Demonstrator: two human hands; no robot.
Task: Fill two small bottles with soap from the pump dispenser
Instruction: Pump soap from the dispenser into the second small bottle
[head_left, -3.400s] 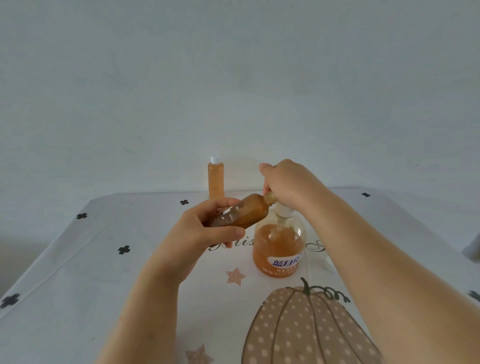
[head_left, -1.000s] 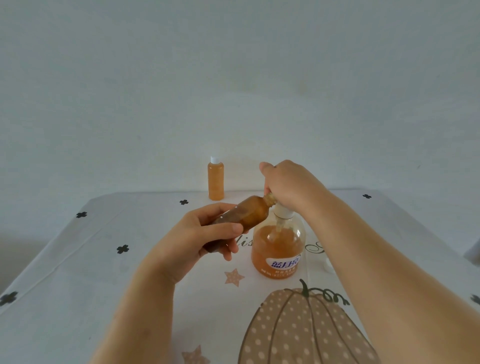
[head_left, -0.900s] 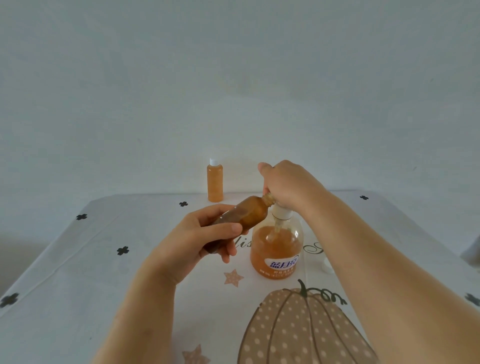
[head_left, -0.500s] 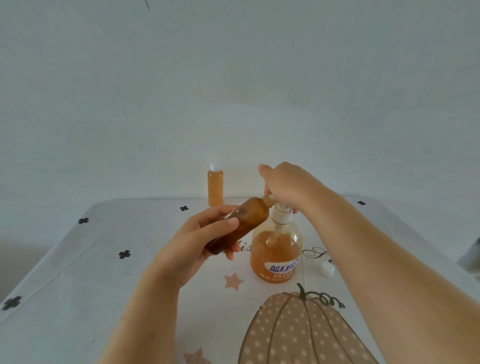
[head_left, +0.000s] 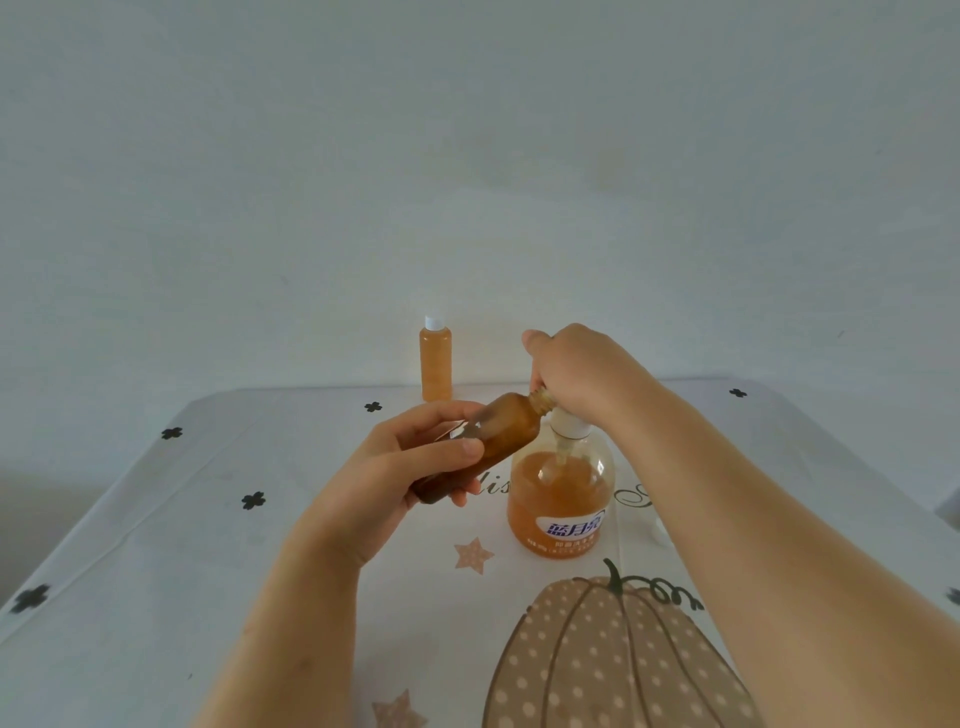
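Note:
The round pump dispenser (head_left: 561, 499), about half full of orange soap, stands on the table at centre. My right hand (head_left: 576, 371) is curled over its pump head and hides the nozzle. My left hand (head_left: 395, 467) grips a small brown bottle (head_left: 501, 434), tilted, with its open neck up against the pump under my right hand. A second small bottle (head_left: 435, 364), filled with orange soap and closed with a white cap, stands upright at the far edge.
The table wears a white cloth (head_left: 156, 545) printed with dark clovers, stars and a dotted pumpkin (head_left: 613, 660) near me. A small white cap (head_left: 658, 527) lies right of the dispenser, mostly hidden by my right forearm. A plain wall stands behind.
Both hands stay at the dispenser, with the brown bottle's neck still at the pump. My right forearm now covers most of the white cap on the table.

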